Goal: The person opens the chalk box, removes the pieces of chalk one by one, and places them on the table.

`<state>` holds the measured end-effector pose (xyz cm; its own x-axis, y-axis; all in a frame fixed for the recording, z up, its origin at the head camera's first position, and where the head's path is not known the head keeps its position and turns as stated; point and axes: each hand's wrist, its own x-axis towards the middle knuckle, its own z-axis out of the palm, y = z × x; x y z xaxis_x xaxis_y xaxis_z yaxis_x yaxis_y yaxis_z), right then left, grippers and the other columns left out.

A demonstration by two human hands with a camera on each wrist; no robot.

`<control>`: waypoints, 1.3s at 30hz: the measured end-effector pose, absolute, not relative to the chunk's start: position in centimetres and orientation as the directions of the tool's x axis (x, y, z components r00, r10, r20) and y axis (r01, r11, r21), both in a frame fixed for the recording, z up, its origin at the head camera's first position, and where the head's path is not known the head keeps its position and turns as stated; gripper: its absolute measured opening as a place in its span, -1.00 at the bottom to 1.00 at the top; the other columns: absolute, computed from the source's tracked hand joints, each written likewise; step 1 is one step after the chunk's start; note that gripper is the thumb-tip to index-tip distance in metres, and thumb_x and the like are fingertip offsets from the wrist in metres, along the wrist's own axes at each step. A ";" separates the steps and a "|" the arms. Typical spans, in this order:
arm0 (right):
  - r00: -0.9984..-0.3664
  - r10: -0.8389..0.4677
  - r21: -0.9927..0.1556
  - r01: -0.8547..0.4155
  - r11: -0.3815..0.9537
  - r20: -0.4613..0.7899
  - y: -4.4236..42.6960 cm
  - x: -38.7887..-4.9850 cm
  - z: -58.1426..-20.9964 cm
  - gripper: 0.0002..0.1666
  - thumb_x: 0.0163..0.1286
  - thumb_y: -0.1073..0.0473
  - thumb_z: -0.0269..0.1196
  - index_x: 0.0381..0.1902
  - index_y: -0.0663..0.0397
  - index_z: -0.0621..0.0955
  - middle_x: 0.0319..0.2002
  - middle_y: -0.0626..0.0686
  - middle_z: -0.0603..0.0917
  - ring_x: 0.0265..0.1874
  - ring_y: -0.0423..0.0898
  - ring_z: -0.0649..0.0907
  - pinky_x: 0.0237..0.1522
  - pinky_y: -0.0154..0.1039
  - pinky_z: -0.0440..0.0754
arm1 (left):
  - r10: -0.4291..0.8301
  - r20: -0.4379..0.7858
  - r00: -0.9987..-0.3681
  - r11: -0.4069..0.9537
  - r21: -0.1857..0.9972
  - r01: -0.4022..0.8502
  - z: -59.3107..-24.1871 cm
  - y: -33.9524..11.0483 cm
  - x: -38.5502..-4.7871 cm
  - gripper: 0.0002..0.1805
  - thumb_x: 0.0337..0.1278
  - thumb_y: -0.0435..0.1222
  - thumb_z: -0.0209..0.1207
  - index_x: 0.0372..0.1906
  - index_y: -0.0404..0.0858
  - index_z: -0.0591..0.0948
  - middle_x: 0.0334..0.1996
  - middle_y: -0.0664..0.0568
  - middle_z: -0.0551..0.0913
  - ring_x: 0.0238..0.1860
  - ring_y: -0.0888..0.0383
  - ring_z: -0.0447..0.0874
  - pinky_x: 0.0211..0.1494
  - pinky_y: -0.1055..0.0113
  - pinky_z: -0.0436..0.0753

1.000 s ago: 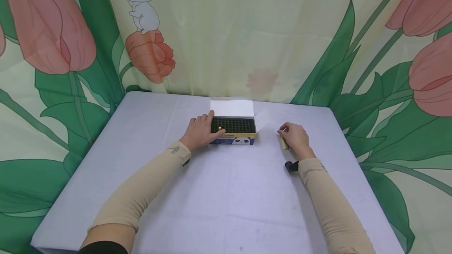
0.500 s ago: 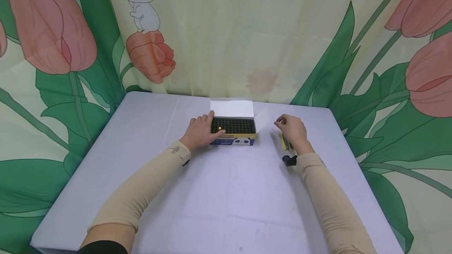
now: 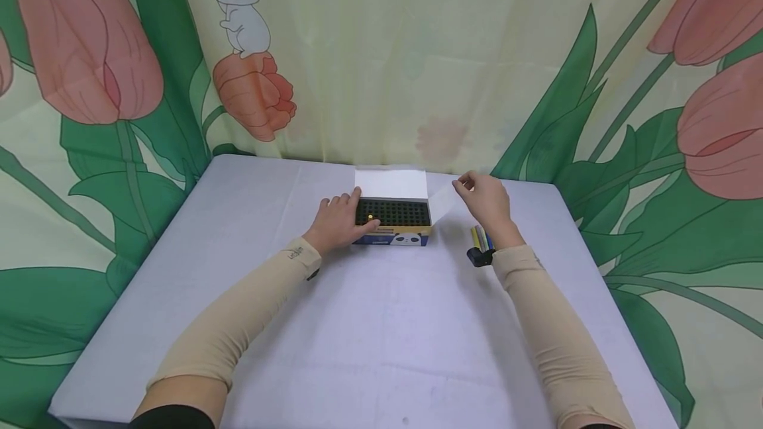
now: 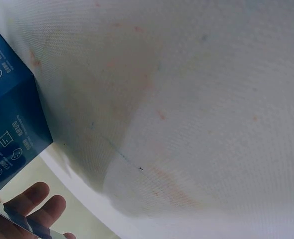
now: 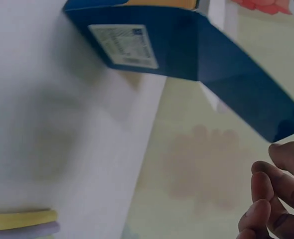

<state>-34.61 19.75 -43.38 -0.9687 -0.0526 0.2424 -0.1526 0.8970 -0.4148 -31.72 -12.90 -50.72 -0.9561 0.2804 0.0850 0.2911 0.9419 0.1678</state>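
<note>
My left hand (image 3: 340, 220) grips the left end of an open blue-and-yellow cardboard box (image 3: 408, 238), with the thumb along its front edge. A dark tray (image 3: 396, 210) full of round holes fills the box, and a small yellow piece (image 3: 370, 217) stands near its left front. My right hand (image 3: 485, 202) is beside the raised right end flap (image 5: 256, 92). Its fingers bend loosely, fingertips close to the flap's corner; whether they touch it is unclear. Nothing shows between them. Several crayon-like coloured sticks (image 3: 479, 238), including yellow, lavender and blue ones, lie below the right hand.
The white lid flap (image 3: 390, 183) stands up at the back of the box. A white cloth covers the table (image 3: 381, 343), with a tulip-patterned curtain (image 3: 369, 71) behind it. The black wrist camera (image 3: 479, 257) partly overlaps the sticks in the head view.
My right hand has left the coloured sticks and moved up and left to the box's right flap, uncovering more of the sticks. The left hand has stayed on the box.
</note>
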 end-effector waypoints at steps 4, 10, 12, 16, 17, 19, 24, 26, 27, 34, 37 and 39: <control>-0.958 -0.059 -0.422 -0.178 0.889 0.280 18.6 -34.6 -42.7 -0.62 0.56 -0.10 0.20 -0.01 0.07 0.73 -0.20 0.11 0.77 -0.33 0.04 0.66 -0.35 -0.07 0.56 | 0.276 0.084 -0.957 0.944 0.163 0.287 -50.7 -12.9 -31.8 0.17 0.25 0.53 -0.17 0.62 -0.29 0.12 0.25 -0.29 0.59 0.27 -0.23 0.57 0.32 -0.21 0.45; -0.951 -0.092 -0.443 -0.222 0.869 0.296 16.8 -34.5 -42.1 -0.70 0.54 -0.01 0.22 -0.01 0.03 0.75 -0.20 0.06 0.76 -0.40 0.01 0.62 -0.41 -0.13 0.50 | 0.273 0.082 -0.958 0.945 0.163 0.283 -50.8 -12.9 -31.8 0.17 0.25 0.53 -0.17 0.62 -0.29 0.11 0.27 -0.29 0.58 0.28 -0.22 0.57 0.34 -0.21 0.44; -0.948 -0.109 -0.436 -0.237 0.868 0.298 16.1 -34.5 -42.0 -0.71 0.53 0.01 0.23 -0.02 0.04 0.75 -0.20 0.07 0.76 -0.38 0.02 0.63 -0.40 -0.12 0.52 | 0.272 0.083 -0.959 0.946 0.162 0.282 -50.9 -12.9 -31.9 0.17 0.25 0.54 -0.17 0.62 -0.29 0.11 0.27 -0.29 0.58 0.28 -0.22 0.57 0.34 -0.21 0.44; -0.938 -0.148 -0.396 -0.272 0.877 0.315 14.8 -34.2 -41.7 -0.76 0.50 0.06 0.25 -0.04 0.03 0.75 -0.20 0.06 0.75 -0.27 0.02 0.67 -0.33 -0.08 0.60 | 0.273 0.084 -0.958 0.944 0.171 0.284 -50.9 -12.8 -31.9 0.17 0.25 0.53 -0.16 0.62 -0.28 0.11 0.26 -0.28 0.58 0.27 -0.22 0.57 0.33 -0.20 0.45; -0.934 -0.159 -0.387 -0.282 0.878 0.319 14.4 -34.0 -41.6 -0.77 0.50 0.06 0.26 -0.05 0.03 0.75 -0.21 0.05 0.75 -0.25 0.02 0.68 -0.32 -0.07 0.62 | 0.274 0.082 -0.958 0.943 0.172 0.284 -50.9 -12.8 -31.9 0.16 0.25 0.53 -0.16 0.62 -0.28 0.11 0.27 -0.28 0.58 0.27 -0.22 0.57 0.33 -0.20 0.45; -0.925 -0.187 -0.362 -0.307 0.880 0.329 13.7 -33.9 -41.4 -0.79 0.49 0.07 0.28 -0.06 0.01 0.75 -0.22 0.04 0.75 -0.25 0.01 0.69 -0.31 -0.06 0.64 | 0.273 0.077 -0.959 0.943 0.173 0.283 -50.8 -12.8 -31.9 0.16 0.25 0.53 -0.16 0.63 -0.28 0.11 0.27 -0.28 0.58 0.28 -0.22 0.57 0.33 -0.20 0.45; -0.914 -0.268 -0.328 -0.365 0.871 0.305 11.8 -33.5 -41.1 -0.81 0.48 0.08 0.30 -0.07 0.03 0.74 -0.25 0.02 0.74 -0.31 -0.02 0.67 -0.32 -0.10 0.62 | 0.261 0.070 -0.963 0.949 0.167 0.269 -50.8 -12.8 -31.8 0.17 0.25 0.54 -0.16 0.63 -0.27 0.10 0.30 -0.28 0.56 0.30 -0.21 0.56 0.35 -0.20 0.44; -0.915 -0.293 -0.333 -0.377 0.864 0.277 11.0 -33.5 -41.3 -0.80 0.49 0.08 0.30 -0.06 0.03 0.74 -0.25 0.01 0.73 -0.33 -0.03 0.65 -0.31 -0.12 0.61 | 0.259 0.068 -0.963 0.949 0.168 0.267 -50.8 -12.8 -31.9 0.17 0.25 0.54 -0.17 0.63 -0.27 0.10 0.30 -0.29 0.56 0.30 -0.22 0.55 0.35 -0.20 0.43; -0.915 -0.305 -0.337 -0.384 0.860 0.263 10.6 -33.5 -41.4 -0.80 0.49 0.08 0.31 -0.05 0.03 0.73 -0.26 0.01 0.73 -0.34 -0.04 0.65 -0.32 -0.13 0.61 | 0.259 0.067 -0.964 0.949 0.169 0.267 -50.8 -12.8 -31.9 0.17 0.25 0.54 -0.17 0.64 -0.27 0.09 0.30 -0.29 0.56 0.30 -0.22 0.55 0.35 -0.20 0.43; -0.903 -0.369 -0.351 -0.426 0.834 0.219 8.7 -33.6 -42.9 -0.79 0.50 0.07 0.30 -0.03 0.01 0.74 -0.26 -0.02 0.73 -0.41 -0.08 0.65 -0.39 -0.18 0.60 | 0.265 0.075 -0.961 0.947 0.168 0.274 -50.7 -12.7 -31.7 0.15 0.27 0.51 -0.15 0.63 -0.29 0.10 0.27 -0.29 0.57 0.26 -0.22 0.58 0.32 -0.19 0.45; -0.901 -0.384 -0.362 -0.434 0.825 0.203 8.0 -33.5 -43.6 -0.80 0.49 0.08 0.31 -0.04 0.01 0.74 -0.27 -0.03 0.73 -0.42 -0.10 0.64 -0.38 -0.19 0.59 | 0.268 0.088 -0.959 0.944 0.175 0.280 -50.6 -12.8 -31.6 0.15 0.27 0.50 -0.12 0.62 -0.30 0.12 0.25 -0.30 0.59 0.23 -0.22 0.60 0.30 -0.19 0.47; -0.898 -0.397 -0.373 -0.440 0.817 0.188 7.5 -33.5 -44.0 -0.81 0.48 0.08 0.32 -0.04 0.00 0.74 -0.28 -0.04 0.73 -0.41 -0.11 0.65 -0.36 -0.19 0.61 | 0.269 0.094 -0.959 0.944 0.171 0.282 -50.6 -12.8 -31.6 0.15 0.27 0.50 -0.12 0.61 -0.30 0.13 0.23 -0.30 0.60 0.21 -0.22 0.61 0.29 -0.19 0.48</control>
